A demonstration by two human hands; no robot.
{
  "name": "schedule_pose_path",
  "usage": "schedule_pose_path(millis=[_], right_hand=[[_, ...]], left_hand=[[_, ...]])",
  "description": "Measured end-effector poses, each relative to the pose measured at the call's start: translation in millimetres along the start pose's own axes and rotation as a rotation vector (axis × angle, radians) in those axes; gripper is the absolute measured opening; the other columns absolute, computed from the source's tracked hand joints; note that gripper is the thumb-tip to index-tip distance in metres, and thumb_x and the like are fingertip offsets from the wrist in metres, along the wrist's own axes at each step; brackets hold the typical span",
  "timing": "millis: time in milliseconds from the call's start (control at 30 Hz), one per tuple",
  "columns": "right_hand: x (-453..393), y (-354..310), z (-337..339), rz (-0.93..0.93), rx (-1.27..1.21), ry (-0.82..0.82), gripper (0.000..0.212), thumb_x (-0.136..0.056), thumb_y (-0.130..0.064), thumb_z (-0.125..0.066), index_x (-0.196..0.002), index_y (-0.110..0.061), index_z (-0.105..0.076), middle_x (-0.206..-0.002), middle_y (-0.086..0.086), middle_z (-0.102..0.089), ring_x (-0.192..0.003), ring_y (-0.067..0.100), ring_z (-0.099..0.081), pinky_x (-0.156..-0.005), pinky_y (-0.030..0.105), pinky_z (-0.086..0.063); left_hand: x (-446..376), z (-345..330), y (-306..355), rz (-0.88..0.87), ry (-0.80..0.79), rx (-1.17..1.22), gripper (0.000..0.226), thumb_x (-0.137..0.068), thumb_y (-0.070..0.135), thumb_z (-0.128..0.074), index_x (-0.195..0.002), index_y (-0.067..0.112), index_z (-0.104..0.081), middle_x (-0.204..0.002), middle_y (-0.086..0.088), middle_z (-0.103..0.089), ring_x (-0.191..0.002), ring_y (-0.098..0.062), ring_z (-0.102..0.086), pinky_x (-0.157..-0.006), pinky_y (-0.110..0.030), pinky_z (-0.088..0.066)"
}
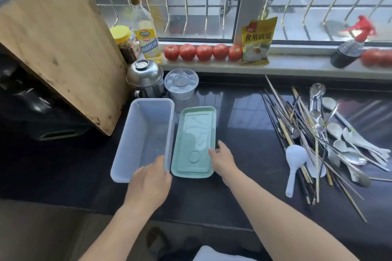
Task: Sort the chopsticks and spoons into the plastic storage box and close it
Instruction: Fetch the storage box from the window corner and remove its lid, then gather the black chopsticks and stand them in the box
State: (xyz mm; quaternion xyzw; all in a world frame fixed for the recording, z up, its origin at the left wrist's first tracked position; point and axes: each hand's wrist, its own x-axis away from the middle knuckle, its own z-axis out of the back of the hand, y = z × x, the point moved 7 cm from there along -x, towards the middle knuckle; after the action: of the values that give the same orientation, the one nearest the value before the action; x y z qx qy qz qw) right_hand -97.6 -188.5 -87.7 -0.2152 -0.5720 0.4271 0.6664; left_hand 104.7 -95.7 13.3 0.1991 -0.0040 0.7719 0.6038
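A clear plastic storage box (146, 116) stands with nothing in it on the dark counter. Its green lid (196, 129) lies flat just to its right. My left hand (151, 180) grips the box's near right corner, thumb over the rim. My right hand (222, 159) touches the lid's right edge with its fingers and thumb. Far to the right lies a heap of chopsticks (282, 121) mixed with metal and white spoons (350, 144), and a white rice paddle (294, 159) lies at its near left side.
A wooden cutting board (57, 48) leans at the left. Behind the box stand a steel pot (144, 76) and a round plastic container (181, 83). The windowsill holds bottles, several tomatoes (203, 52), a yellow packet (256, 40) and a spray bottle (350, 46).
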Motion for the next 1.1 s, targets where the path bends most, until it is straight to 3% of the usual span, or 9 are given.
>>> schedule_pose_path(millis=[100, 167, 267, 367, 467, 567, 767, 967, 1100], right_hand=[[0, 1, 9, -0.01, 0.165, -0.054, 0.049, -0.092, -0.025, -0.061, -0.14, -0.022, -0.054, -0.125, -0.002, -0.066, -0.111, 0.02, -0.064, -0.099, 0.038, -0.053], [5, 10, 39, -0.012, 0.307, -0.016, 0.05, -0.097, -0.017, -0.053, -0.147, -0.02, -0.047, -0.141, 0.004, -0.055, -0.125, 0.023, -0.057, -0.105, 0.037, -0.048], [9, 19, 105, 0.051, 0.366, 0.124, 0.043, -0.1, -0.012, -0.046, -0.142, -0.019, -0.052, -0.142, 0.002, -0.051, -0.126, 0.021, -0.054, -0.103, 0.033, -0.046], [10, 33, 171, 0.108, 0.332, 0.242, 0.04, -0.099, -0.008, -0.044, -0.135, -0.018, -0.058, -0.135, 0.0, -0.056, -0.12, 0.019, -0.057, -0.097, 0.031, -0.047], [16, 51, 228, 0.1, 0.257, 0.361, 0.039, -0.096, -0.005, -0.043, -0.126, -0.018, -0.063, -0.127, -0.005, -0.059, -0.104, 0.011, -0.055, -0.074, 0.012, -0.043], [19, 61, 263, 0.103, 0.266, 0.455, 0.039, -0.093, -0.005, -0.045, -0.121, -0.02, -0.066, -0.124, -0.003, -0.06, -0.103, 0.014, -0.054, -0.08, 0.027, -0.042], [-3, 50, 275, 0.136, 0.508, 0.534, 0.028, -0.096, -0.011, -0.048, -0.117, -0.015, -0.066, -0.114, 0.005, -0.061, -0.103, 0.026, -0.058, -0.087, 0.041, -0.049], [-21, 28, 242, 0.14, 0.828, 0.567, 0.019, -0.097, -0.017, -0.052, -0.105, -0.015, -0.07, -0.102, 0.005, -0.064, -0.102, 0.029, -0.055, -0.078, 0.037, -0.047], [-30, 21, 227, 0.167, 0.951, 0.548, 0.016, -0.099, -0.02, -0.052, -0.104, -0.019, -0.067, -0.101, 0.002, -0.065, -0.096, 0.024, -0.053, -0.077, 0.033, -0.04]], left_hand=[[-1, 1, 0, 0.037, 0.011, -0.03, 0.026, -0.096, 0.021, -0.043, -0.122, 0.018, -0.047, -0.089, -0.002, -0.064, -0.081, -0.028, -0.06, -0.075, -0.042, -0.052], [-5, 2, 13, 0.039, 0.121, -0.06, 0.049, -0.09, 0.02, -0.055, -0.138, 0.013, -0.043, -0.113, -0.01, -0.062, -0.098, -0.032, -0.058, -0.085, -0.045, -0.052], [-14, -3, 61, -0.071, 0.234, -0.093, 0.069, -0.082, 0.015, -0.067, -0.146, 0.007, -0.041, -0.139, -0.02, -0.049, -0.125, -0.039, -0.046, -0.105, -0.053, -0.045], [-17, -24, 120, -0.155, 0.23, -0.059, 0.07, -0.081, 0.015, -0.071, -0.146, 0.007, -0.048, -0.145, -0.021, -0.046, -0.134, -0.04, -0.042, -0.112, -0.055, -0.039], [-16, -50, 168, -0.163, 0.143, -0.025, 0.065, -0.091, 0.023, -0.064, -0.152, 0.012, -0.045, -0.153, -0.016, -0.041, -0.143, -0.034, -0.034, -0.118, -0.049, -0.032], [-20, -70, 189, -0.176, 0.084, -0.04, 0.062, -0.096, 0.028, -0.057, -0.155, 0.014, -0.041, -0.155, -0.012, -0.037, -0.146, -0.029, -0.03, -0.12, -0.043, -0.028], [-39, -95, 177, -0.213, -0.088, -0.173, 0.056, -0.101, 0.036, -0.045, -0.154, 0.017, -0.041, -0.161, -0.009, -0.033, -0.15, -0.026, -0.027, -0.122, -0.038, -0.023], [-71, -96, 161, -0.354, -0.157, -0.233, 0.052, -0.1, 0.03, -0.042, -0.15, 0.015, -0.044, -0.163, -0.004, -0.031, -0.151, -0.026, -0.024, -0.12, -0.039, -0.023], [-76, -117, 172, -0.431, -0.209, -0.329, 0.063, -0.103, 0.029, -0.038, -0.161, 0.01, -0.023, -0.171, -0.009, -0.011, -0.158, -0.032, -0.004, -0.126, -0.044, -0.012]])
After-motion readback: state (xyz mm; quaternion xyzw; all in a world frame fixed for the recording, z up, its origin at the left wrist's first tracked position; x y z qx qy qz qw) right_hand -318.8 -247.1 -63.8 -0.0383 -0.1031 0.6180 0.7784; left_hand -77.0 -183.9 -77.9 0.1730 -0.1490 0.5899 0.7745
